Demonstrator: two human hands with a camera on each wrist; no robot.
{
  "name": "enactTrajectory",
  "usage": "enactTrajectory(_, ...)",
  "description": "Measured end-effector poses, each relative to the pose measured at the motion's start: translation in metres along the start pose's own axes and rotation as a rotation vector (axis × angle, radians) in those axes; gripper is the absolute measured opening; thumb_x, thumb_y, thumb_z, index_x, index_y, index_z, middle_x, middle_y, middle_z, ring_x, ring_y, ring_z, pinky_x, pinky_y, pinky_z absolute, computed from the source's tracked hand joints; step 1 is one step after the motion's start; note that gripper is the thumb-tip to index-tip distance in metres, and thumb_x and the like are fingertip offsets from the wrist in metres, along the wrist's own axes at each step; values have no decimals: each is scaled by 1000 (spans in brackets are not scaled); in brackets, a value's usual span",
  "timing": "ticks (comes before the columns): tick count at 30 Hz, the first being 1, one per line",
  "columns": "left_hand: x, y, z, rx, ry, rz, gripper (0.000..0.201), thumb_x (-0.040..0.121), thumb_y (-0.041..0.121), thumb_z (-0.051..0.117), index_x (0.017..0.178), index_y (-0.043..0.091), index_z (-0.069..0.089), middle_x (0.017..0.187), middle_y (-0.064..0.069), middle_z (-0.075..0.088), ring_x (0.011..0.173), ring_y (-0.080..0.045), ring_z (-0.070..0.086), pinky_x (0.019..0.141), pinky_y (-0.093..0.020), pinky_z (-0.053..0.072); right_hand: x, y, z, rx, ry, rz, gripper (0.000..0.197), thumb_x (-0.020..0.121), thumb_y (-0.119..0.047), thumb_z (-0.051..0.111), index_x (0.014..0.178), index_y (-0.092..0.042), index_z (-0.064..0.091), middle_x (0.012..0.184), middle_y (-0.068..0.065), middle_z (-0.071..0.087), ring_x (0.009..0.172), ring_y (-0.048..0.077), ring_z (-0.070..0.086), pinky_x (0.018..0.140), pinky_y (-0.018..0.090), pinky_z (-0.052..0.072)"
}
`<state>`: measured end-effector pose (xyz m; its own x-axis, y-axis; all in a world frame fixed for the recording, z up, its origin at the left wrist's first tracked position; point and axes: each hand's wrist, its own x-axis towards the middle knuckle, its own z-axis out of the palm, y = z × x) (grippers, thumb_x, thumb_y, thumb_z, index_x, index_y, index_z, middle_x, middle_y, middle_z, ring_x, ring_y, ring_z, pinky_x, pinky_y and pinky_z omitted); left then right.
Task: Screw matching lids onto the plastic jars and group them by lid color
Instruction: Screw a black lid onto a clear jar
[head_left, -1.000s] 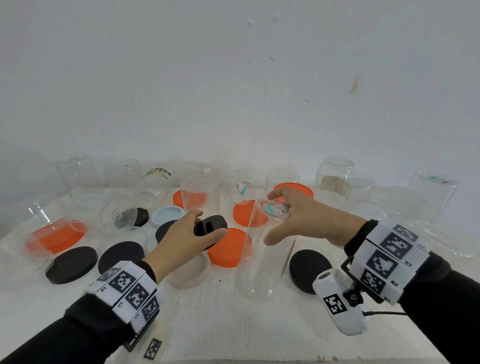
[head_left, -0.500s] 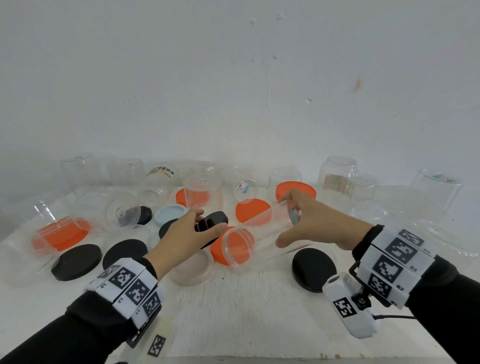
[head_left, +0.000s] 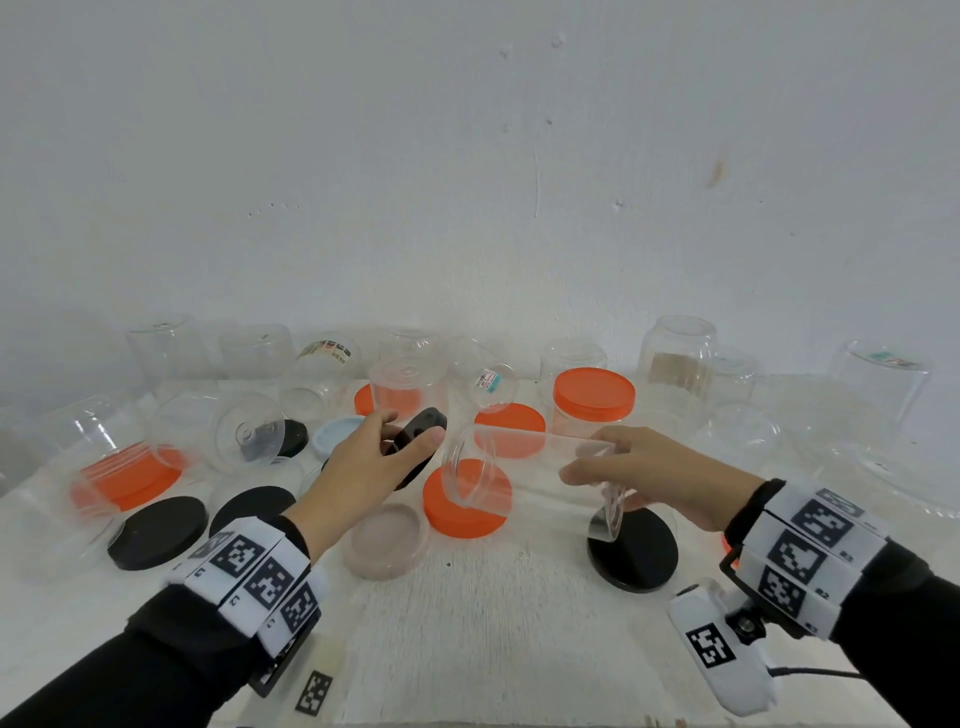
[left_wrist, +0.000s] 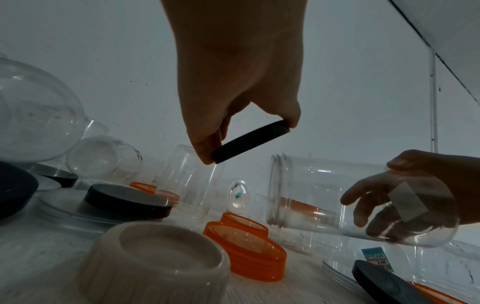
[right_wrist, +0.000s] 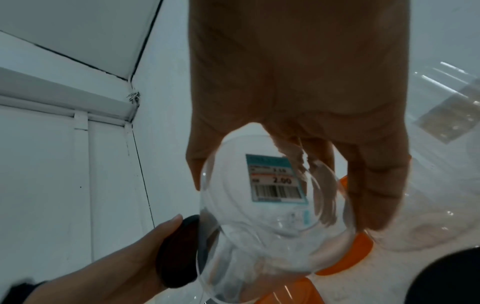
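White wall and a white tabletop (head_left: 467, 613) frame the work, with clear jars and loose orange and black lids scattered across the surface beyond both hands.

At the left hand (head_left: 358, 467), the thumb and fingers are curled round the edge of a small black lid (head_left: 418, 441), held tilted in the air with its open side turned toward the other hand. The right hand (head_left: 660, 478) grips the closed end of a clear jar (head_left: 519, 478), lifted off the table and laid almost on its side, so that its threaded mouth points at the lid. A price sticker (right_wrist: 275, 181) shows on the jar's base, under the right palm. Mouth and lid are near each other but apart; an orange lid (head_left: 467, 512) lies on the table just below the gap, and a beige lid (head_left: 387, 540) sits nearer the left wrist.

The step in hand appears to be bringing lid and jar together for screwing. The next move probably calls for squaring the lid to the mouth, closing the gap and turning one against the other so the threads catch evenly; a tilted start could cross-thread. Whether this lid matches the mouth's width cannot yet be told.
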<state>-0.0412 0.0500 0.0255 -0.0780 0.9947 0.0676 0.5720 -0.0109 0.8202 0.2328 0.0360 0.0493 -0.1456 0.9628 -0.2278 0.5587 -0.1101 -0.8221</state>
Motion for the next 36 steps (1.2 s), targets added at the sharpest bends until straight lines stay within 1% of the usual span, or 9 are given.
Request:
enactTrajectory(3,1,1,0,-9,1,6,77,84,56,58,146,15,34,125,4,53,116,-15,52,100,-41,47,2,4,1,14,-18,24,43,70,-41,79,97,-12,62,94,4,61,83,16,60,76,29,53)
enactTrajectory(6,2,1,1,-10,1,14,77,84,58,57,145,16,35,122,7,52,113,-13,51,98,-36,46,1,5,3,66,-66,76,51,74,-37,77,107,-2,61,104,13,64,87,20,63,76,31,58)
enactTrajectory(11,7,3,0,-47,-2,35,74,84,55,59,144,17,37,110,14,53,106,-7,49,76,-15,39,-1,6,11,118,-196,132,37,78,-30,76,103,-9,59,108,11,56,90,21,61,82,38,58)
enactTrajectory(13,9,4,-1,-66,6,45,72,83,56,60,142,18,40,106,18,52,103,-5,50,70,-10,36,-1,8,14,132,-233,140,44,71,-31,80,105,-15,58,110,8,52,92,19,58,84,38,58)
enactTrajectory(17,10,12,-3,-68,2,89,74,65,72,55,124,27,54,111,15,58,100,0,54,71,-11,38,4,10,23,118,-227,114,68,57,-38,78,117,-17,53,100,3,53,85,15,56,88,36,53)
enactTrajectory(20,10,20,-3,-57,5,120,46,64,74,54,94,39,57,92,24,60,82,11,56,67,-9,39,9,11,30,15,-181,53,74,53,-45,77,118,-20,51,97,0,56,83,11,60,81,28,50)
enactTrajectory(23,11,26,-3,-54,13,143,41,78,62,60,106,34,55,99,21,60,89,6,56,69,-13,39,14,12,36,-38,-148,20,80,49,-46,80,119,-22,49,98,-2,55,88,11,56,76,25,45)
enactTrajectory(26,10,33,-1,-77,13,163,43,79,59,62,111,30,58,100,15,63,87,-1,58,71,-17,41,20,15,41,-76,-123,14,78,54,-40,84,120,-23,47,106,-4,56,99,12,57,85,26,46)
enactTrajectory(36,6,48,5,-95,5,285,32,83,54,63,103,28,63,84,13,62,70,-2,54,68,-15,39,29,21,53,-100,-141,-9,88,65,-31,87,130,-23,29,127,-3,47,116,14,47,89,24,39)
